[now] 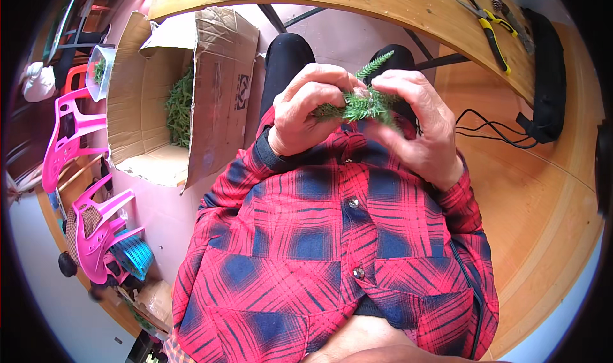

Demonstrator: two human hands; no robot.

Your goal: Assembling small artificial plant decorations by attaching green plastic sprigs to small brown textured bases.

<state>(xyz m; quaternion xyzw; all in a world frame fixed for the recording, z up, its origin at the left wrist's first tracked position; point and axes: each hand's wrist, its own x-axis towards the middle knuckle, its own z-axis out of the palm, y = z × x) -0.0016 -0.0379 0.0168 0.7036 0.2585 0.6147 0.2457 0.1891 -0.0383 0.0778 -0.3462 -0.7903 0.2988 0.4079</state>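
Above my lap, in front of my chest, is a green fir sprig with short needles, one tip pointing up and away from me. My left hand grips it from the left, fingers curled and closed. From the right, my right hand closes on the same sprig with its fingertips; its thumb, lower down, is a little blurred. Something pale shows at the sprig's middle between the fingers, too small to make out. More green sprigs lie inside an open cardboard box to my left.
A wooden table curves across the far side, with yellow-handled pliers and pine cones at its right. A black bag-like thing and cables lie at right. Pink plastic chairs and a blue basket stand left.
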